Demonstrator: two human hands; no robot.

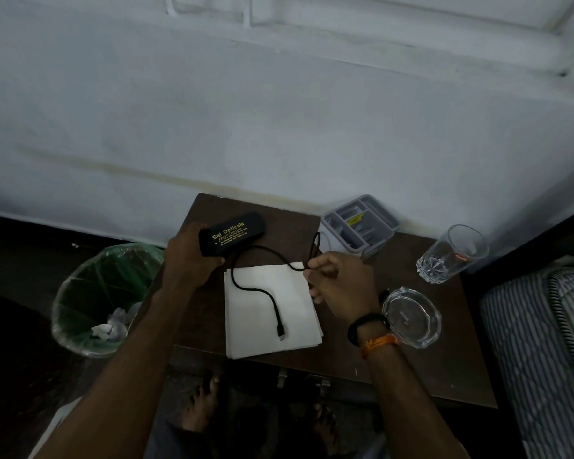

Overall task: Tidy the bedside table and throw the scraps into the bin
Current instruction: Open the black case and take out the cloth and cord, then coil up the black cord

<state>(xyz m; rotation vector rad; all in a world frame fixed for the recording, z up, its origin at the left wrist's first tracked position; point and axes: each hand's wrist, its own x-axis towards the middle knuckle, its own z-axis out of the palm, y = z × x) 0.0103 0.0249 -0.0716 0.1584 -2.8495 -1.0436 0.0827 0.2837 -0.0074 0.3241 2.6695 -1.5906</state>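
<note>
Bedside table (408, 369) — hands gripping case (232, 234), cable (262, 286)

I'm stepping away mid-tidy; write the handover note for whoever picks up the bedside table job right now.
Left hand grips the black spectacle case at the table's back left.
Right hand pinches the black cable, whose plug end lies across the white napkins.
Grey organiser tray, drinking glass and glass ashtray stand to the right.
Done: some crumpled scraps already lie in the green-lined bin.
Left: stow the cable and case, deal with the napkins.
</note>
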